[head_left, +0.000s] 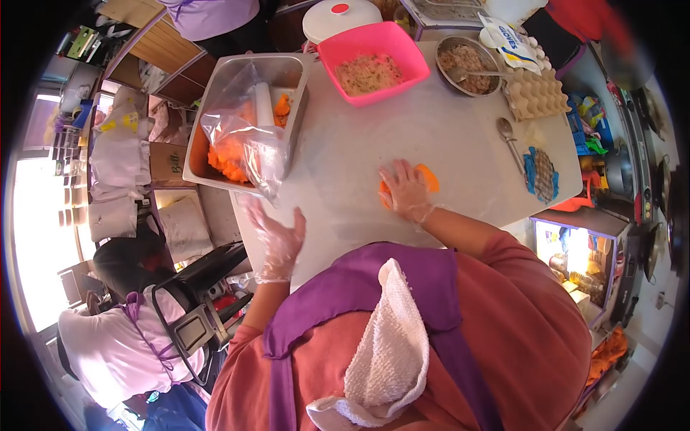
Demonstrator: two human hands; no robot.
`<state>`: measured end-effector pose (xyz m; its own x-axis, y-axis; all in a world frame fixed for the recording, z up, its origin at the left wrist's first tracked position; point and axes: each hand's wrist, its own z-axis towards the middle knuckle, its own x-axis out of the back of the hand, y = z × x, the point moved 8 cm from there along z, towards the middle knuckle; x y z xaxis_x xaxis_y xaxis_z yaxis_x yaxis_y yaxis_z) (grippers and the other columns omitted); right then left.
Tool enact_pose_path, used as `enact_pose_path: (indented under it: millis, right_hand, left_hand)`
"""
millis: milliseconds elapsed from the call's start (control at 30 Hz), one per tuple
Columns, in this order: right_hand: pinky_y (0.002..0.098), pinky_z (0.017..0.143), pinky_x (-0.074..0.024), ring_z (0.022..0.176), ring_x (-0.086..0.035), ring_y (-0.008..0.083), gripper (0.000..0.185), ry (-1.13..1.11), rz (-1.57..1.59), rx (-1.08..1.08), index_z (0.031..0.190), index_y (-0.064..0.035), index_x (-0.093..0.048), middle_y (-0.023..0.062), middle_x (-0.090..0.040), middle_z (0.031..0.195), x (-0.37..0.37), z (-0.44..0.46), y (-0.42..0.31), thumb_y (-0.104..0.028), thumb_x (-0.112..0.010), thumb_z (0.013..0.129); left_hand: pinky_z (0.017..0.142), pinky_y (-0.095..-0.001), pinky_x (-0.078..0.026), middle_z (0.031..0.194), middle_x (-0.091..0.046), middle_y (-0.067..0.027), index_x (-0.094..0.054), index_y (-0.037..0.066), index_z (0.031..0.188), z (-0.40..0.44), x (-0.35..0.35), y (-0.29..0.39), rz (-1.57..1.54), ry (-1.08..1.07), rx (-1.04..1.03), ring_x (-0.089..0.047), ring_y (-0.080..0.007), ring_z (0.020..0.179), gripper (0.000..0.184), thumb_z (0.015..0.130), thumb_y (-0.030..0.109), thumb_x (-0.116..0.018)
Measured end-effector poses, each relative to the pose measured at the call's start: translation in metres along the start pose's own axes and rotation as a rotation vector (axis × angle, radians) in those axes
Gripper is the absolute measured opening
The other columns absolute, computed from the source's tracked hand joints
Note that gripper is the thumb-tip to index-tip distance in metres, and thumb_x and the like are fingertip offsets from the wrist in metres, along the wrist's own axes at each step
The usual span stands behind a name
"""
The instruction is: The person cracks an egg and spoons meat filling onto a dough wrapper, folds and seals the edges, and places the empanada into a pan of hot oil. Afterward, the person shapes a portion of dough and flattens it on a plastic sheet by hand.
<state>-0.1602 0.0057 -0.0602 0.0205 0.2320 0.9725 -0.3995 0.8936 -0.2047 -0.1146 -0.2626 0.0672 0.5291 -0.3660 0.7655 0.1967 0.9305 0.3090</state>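
Note:
My right hand (406,191), in a clear plastic glove, lies on a flat piece of orange dough (429,178) on the white table. Its fingers are stretched out, and the dough shows on both sides of the palm. My left hand (277,233), gloved too, is held at the table's left edge with thumb and fingers apart and nothing in it. Just beyond it stands a metal tray (298,97) with more orange dough (228,164) inside. A clear plastic bag (233,122) and a white cylinder (264,104) lie over that dough.
Toward the back are a pink bowl (410,54) of crumbly filling, a metal bowl (468,86) with a spoon, and an egg carton (535,95). A loose spoon (509,140) and a blue-edged cloth (540,176) lie right. Another person (122,345) is at lower left.

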Motion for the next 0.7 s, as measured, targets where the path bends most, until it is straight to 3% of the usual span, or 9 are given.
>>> enact_pose_path:
  millis: [67,167,233,267,333,433,500,633,700]
  right_hand:
    - [0.0505,0.092,-0.0349,0.124,-0.039,0.0357,0.058,0.035,0.002,0.011,0.136,-0.0175,-0.044,0.0175,-0.042,0.133,-0.001,0.000,0.000,-0.039,-0.060,0.084]
    - [0.0498,0.093,-0.0361,0.122,-0.041,0.0373,0.055,0.051,0.078,0.013,0.134,-0.0165,-0.046,0.0179,-0.043,0.131,0.003,0.003,0.007,-0.038,-0.059,0.085]
    - [0.0489,0.094,-0.0370,0.121,-0.042,0.0384,0.053,0.024,0.155,0.004,0.132,-0.0156,-0.048,0.0187,-0.044,0.130,0.005,0.003,0.013,-0.037,-0.059,0.085]
    - [0.0476,0.094,-0.0385,0.119,-0.043,0.0391,0.049,0.084,0.236,-0.021,0.129,-0.0142,-0.050,0.0198,-0.046,0.128,0.012,0.005,0.021,-0.034,-0.058,0.085]
    - [0.0463,0.094,-0.0401,0.117,-0.044,0.0398,0.045,0.137,0.317,-0.039,0.126,-0.0127,-0.053,0.0208,-0.047,0.125,0.027,0.007,0.035,-0.031,-0.058,0.086]
    - [0.0456,0.093,-0.0420,0.113,-0.047,0.0400,0.040,0.156,0.347,-0.237,0.122,-0.0105,-0.056,0.0210,-0.050,0.121,0.045,0.005,0.070,-0.024,-0.059,0.084]
    - [0.0454,0.091,-0.0432,0.110,-0.050,0.0386,0.039,-0.308,0.174,-0.482,0.120,-0.0100,-0.056,0.0190,-0.052,0.117,0.015,-0.007,0.092,-0.019,-0.061,0.082]
    - [0.0431,0.090,-0.0441,0.104,-0.052,0.0377,0.036,-0.126,0.241,-0.353,0.116,-0.0106,-0.058,0.0178,-0.054,0.113,0.013,-0.018,0.096,-0.017,-0.060,0.081]
    - [0.0416,0.088,-0.0445,0.102,-0.053,0.0368,0.031,-0.308,0.470,-0.504,0.105,-0.0090,-0.064,0.0185,-0.056,0.107,-0.008,-0.021,0.109,-0.019,-0.064,0.076]
  left_hand:
    - [0.107,-0.0575,-0.026,0.134,-0.035,-0.0313,-0.026,0.002,0.139,-0.031,-0.009,0.022,-0.188,0.051,-0.271,-0.031,-0.0494,0.128,0.078,0.074,0.015,-0.069]
    - [0.107,-0.0561,-0.029,0.128,-0.043,-0.0251,-0.039,0.006,0.132,-0.048,-0.030,0.049,-0.486,-0.073,-0.306,-0.039,-0.0448,0.125,0.064,0.074,0.010,-0.067]
    - [0.109,-0.0530,-0.029,0.130,-0.045,-0.0198,-0.047,0.005,0.124,-0.054,-0.071,0.062,-0.603,-0.532,-0.211,-0.043,-0.0415,0.123,0.049,0.077,0.004,-0.061]
    - [0.109,-0.0530,-0.029,0.130,-0.045,-0.0198,-0.047,0.005,0.124,-0.049,-0.077,0.067,-0.608,-0.528,-0.213,-0.043,-0.0415,0.123,0.049,0.077,0.004,-0.061]
    - [0.111,-0.0500,-0.027,0.136,-0.042,-0.0173,-0.048,0.002,0.125,-0.060,-0.108,0.088,-0.711,-1.027,-0.153,-0.039,-0.0381,0.128,0.046,0.079,0.002,-0.055]
    - [0.113,-0.0479,-0.023,0.141,-0.038,-0.0187,-0.042,0.003,0.134,-0.078,-0.131,0.102,-0.627,-1.124,-0.265,-0.032,-0.0370,0.134,0.054,0.081,0.005,-0.054]
    - [0.113,-0.0485,-0.024,0.143,-0.036,-0.0166,-0.040,0.005,0.136,-0.085,-0.138,0.106,-0.581,-1.158,-0.298,-0.028,-0.0360,0.136,0.059,0.080,0.008,-0.057]
    - [0.113,-0.0529,-0.019,0.150,-0.026,-0.0128,-0.035,0.007,0.140,-0.108,-0.165,0.108,-0.255,-1.424,-0.407,-0.018,-0.0330,0.142,0.067,0.079,0.011,-0.061]
    - [0.113,-0.0544,-0.018,0.152,-0.023,-0.0121,-0.035,0.007,0.141,-0.112,-0.167,0.104,-0.275,-1.423,-0.400,-0.017,-0.0326,0.142,0.068,0.079,0.012,-0.061]
